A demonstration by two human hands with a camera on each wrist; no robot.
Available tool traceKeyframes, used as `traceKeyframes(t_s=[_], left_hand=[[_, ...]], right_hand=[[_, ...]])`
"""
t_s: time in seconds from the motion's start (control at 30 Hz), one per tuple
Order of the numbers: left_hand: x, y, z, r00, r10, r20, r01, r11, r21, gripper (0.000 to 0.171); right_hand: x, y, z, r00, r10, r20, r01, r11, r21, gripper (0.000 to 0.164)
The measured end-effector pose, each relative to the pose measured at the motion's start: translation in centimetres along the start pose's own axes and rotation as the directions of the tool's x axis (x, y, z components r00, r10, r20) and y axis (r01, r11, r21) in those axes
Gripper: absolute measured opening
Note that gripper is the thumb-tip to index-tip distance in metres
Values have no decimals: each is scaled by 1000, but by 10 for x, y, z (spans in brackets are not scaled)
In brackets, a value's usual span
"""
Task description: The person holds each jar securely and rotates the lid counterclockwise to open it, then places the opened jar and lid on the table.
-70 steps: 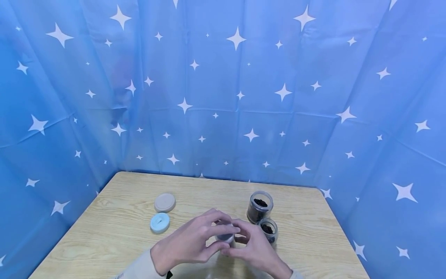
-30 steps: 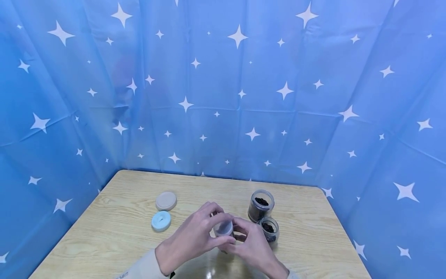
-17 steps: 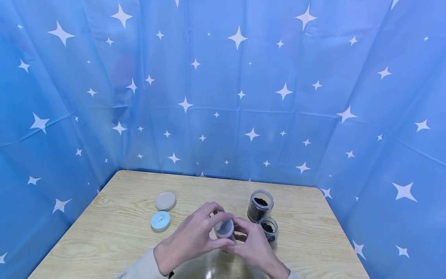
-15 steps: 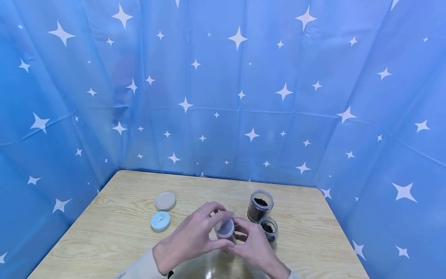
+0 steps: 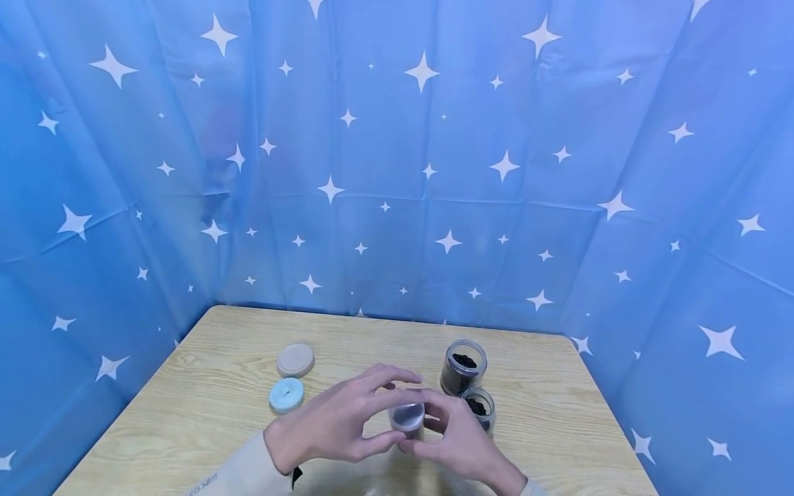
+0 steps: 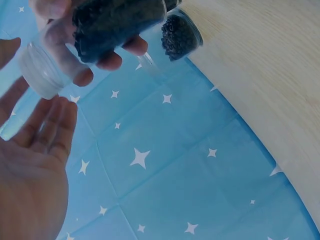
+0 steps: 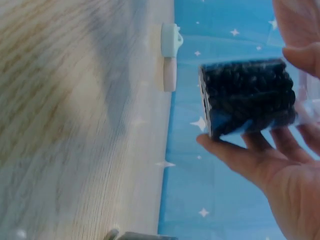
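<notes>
A clear jar of black grains (image 7: 247, 97) is held in my right hand (image 5: 462, 441), whose fingers wrap its side. Its translucent upper end (image 6: 42, 70) faces my left hand (image 5: 338, 420). That hand arches over the jar's pale top (image 5: 407, 417), fingers spread, thumb tip close to the rim. In the left wrist view the fingers (image 6: 62, 122) lie nearly straight beside the clear end, and the thumb stands apart from it.
A larger open jar (image 5: 460, 375) and a smaller open jar (image 5: 486, 413), both with black contents, stand to the right. On the left lie a beige lid (image 5: 295, 360) and a light blue lid (image 5: 286, 395). A starry blue curtain (image 5: 397, 172) hangs behind the wooden table (image 5: 205, 372).
My left hand has loosened from around the jar's top, its fingers spreading and the wrist dropping. The jar has shifted slightly right and down in my right hand. Other jars and lids stay put.
</notes>
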State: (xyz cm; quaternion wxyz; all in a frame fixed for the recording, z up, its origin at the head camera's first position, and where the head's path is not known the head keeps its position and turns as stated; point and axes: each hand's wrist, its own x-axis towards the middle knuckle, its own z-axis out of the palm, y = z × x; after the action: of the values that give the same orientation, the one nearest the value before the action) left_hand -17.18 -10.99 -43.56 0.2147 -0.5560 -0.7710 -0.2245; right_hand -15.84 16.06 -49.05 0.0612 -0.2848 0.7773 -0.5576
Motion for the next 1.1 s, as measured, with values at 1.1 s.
traceKeyframes(t_s=[1.1], left_hand=[[2, 3, 2, 998, 58, -2, -58, 998, 2, 51]], right_hand=[[1, 6, -2, 990, -139, 14, 138, 990, 30, 57]])
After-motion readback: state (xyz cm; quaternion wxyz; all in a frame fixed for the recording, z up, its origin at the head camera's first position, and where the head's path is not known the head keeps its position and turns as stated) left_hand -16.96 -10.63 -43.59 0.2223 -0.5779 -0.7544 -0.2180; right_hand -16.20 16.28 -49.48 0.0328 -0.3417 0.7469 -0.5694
